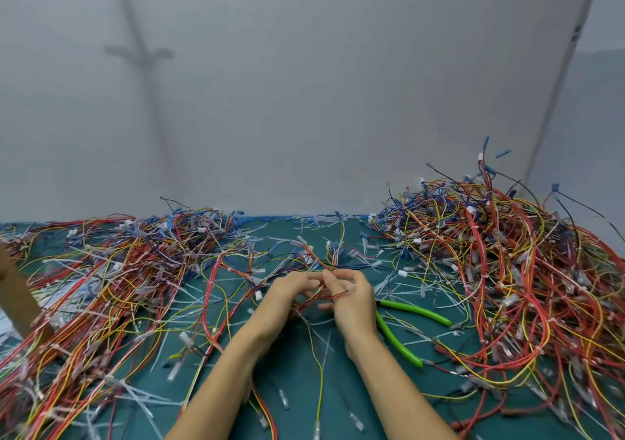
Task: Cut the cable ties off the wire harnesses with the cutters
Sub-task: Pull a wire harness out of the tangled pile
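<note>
Two bare hands meet near the middle of the green table (pixel 297 375). The left hand (pixel 291 292) and the right hand (pixel 353 302) each pinch one thin wire harness (pixel 317 259), a bunch of red, orange and yellow wires. The fingers (pixel 333 284) are curled on it, and its loose ends poke up past them toward the far edge.

One pair of cutters (pixel 417 311) with two smooth, bendy-looking green handles lies flat on the table just right of the right hand, not touched.

There are two big messy piles of wires: a low left pile (pixel 118 270) and a taller right pile (pixel 507 253). Lots of thin white cable ties (pixel 314 223), too many to count, lie scattered on the table between them.
</note>
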